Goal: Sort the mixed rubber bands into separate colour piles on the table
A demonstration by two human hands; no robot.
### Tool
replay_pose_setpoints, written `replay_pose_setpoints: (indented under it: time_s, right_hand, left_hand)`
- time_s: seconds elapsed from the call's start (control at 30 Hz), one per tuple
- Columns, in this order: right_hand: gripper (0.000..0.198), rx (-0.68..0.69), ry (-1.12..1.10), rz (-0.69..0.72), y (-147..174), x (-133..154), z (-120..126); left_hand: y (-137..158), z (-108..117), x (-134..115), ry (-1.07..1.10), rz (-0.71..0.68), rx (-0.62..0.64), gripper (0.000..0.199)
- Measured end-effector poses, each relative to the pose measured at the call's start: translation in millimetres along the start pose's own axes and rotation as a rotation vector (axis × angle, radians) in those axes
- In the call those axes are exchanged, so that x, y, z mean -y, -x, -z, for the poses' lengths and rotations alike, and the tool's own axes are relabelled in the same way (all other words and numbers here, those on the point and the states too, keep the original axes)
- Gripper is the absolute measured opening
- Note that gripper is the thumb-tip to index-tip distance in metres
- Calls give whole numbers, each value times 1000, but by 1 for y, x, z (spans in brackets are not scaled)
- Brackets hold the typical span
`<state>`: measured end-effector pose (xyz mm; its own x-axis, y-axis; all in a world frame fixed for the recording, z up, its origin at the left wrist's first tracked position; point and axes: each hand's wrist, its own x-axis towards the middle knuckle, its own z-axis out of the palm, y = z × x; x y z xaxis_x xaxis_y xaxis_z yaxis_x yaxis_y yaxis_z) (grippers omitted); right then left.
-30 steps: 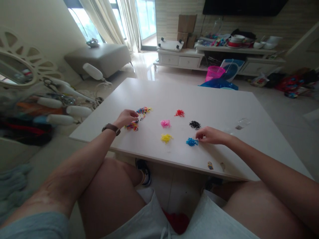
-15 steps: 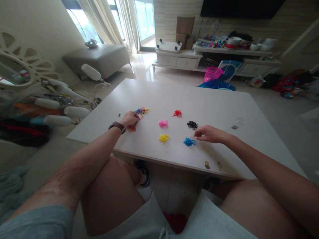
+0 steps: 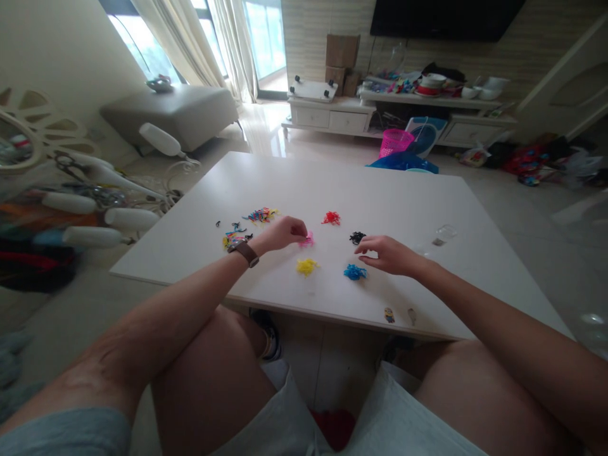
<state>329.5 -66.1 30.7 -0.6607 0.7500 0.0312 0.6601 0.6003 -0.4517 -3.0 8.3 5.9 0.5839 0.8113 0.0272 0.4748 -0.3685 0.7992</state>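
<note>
On the white table (image 3: 403,196) lie small heaps of tiny rubber bands sorted by colour: pink (image 3: 308,240), red (image 3: 331,218), black (image 3: 356,237), yellow (image 3: 306,266) and blue (image 3: 354,272). A loose mixed-colour scatter (image 3: 247,225) lies to the left. My left hand (image 3: 280,233), with a brown watch on the wrist, has its fingertips pinched together at the pink heap; whether a band is in them is too small to tell. My right hand (image 3: 387,253) hovers with loosely curled fingers between the black and blue heaps, holding nothing visible.
A small clear plastic piece (image 3: 441,234) lies at the table's right. Two tiny stickers (image 3: 398,314) sit near the front edge. White-handled tools and cords (image 3: 95,209) clutter the floor at left. A pink basket (image 3: 396,140) and a low cabinet (image 3: 332,114) stand beyond the table.
My left hand has moved right from the mixed scatter to the pink heap. My right hand has lifted slightly off the blue heap toward the black one. The camera has shifted a little.
</note>
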Motion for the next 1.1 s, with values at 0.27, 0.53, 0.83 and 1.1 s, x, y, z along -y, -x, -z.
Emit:
replay_pose_setpoints:
  time_s: [0.27, 0.53, 0.83, 1.1]
  right_hand:
    - [29, 10, 6, 112, 4, 18, 0]
    - [38, 13, 17, 115, 5, 22, -3]
    - [30, -126, 24, 74, 8, 5, 4]
    - [27, -197, 57, -247, 16, -59, 0]
  left_hand:
    - [-22, -39, -39, 115, -108, 119, 14]
    - [-34, -50, -59, 174, -206, 178, 12]
    - [-37, -52, -59, 29, -228, 157, 12]
    - [-37, -38, -45, -27, -136, 17, 17]
